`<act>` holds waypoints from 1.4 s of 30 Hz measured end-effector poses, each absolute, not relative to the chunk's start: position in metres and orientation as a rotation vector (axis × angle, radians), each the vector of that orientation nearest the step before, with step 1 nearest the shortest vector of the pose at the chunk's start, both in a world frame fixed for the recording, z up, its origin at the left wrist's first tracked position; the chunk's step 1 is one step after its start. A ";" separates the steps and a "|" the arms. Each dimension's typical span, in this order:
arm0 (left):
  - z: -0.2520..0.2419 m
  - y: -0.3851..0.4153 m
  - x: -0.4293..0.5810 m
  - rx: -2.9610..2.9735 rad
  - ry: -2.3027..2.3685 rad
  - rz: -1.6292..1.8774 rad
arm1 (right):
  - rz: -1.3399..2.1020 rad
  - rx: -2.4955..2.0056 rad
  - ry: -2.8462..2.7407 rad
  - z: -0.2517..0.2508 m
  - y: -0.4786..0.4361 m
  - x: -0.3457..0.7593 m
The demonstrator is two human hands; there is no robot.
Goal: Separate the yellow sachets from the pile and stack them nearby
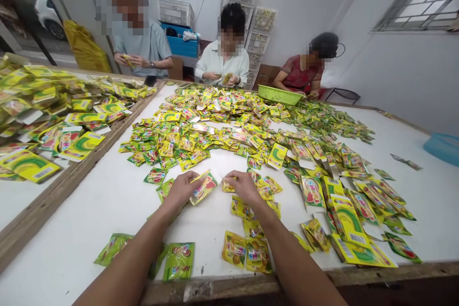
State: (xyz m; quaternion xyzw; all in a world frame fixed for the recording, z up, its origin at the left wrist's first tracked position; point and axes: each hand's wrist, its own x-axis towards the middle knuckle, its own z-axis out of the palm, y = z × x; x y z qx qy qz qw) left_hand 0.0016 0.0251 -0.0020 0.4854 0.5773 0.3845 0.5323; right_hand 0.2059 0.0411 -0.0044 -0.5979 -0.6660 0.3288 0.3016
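Observation:
In my left hand (184, 186) is a small yellow-and-green carton (205, 188) with a watermelon print, tilted, its white flap toward the right. Close to that flap, my right hand (241, 184) has its fingers pinched on a yellow sachet (227, 185), partly covered by the fingers. Below my right wrist lie several yellow sachets (234, 248) in a rough column. Green sachets (179, 260) lie by my left forearm, which hides part of them.
A heap of sachets and cartons (215, 105) spreads across the white table (118, 201). Finished-looking cartons (349, 222) stack at right. A wooden divider (71, 177) separates more cartons (32, 165) at left. A green basket (279, 95) stands near three people seated opposite.

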 end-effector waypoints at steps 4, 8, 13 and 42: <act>0.000 0.024 0.001 1.127 1.369 0.885 | 0.748 -1.702 -1.793 -0.009 0.044 0.204; 0.004 0.022 0.004 1.155 1.362 0.842 | 0.944 -1.510 -1.430 -0.010 0.049 0.206; 0.000 0.022 0.007 1.097 1.184 0.828 | 1.145 -1.273 -1.419 -0.009 0.049 0.201; 0.006 0.019 0.011 0.822 0.967 0.741 | 0.852 -1.207 -1.891 0.006 0.034 0.197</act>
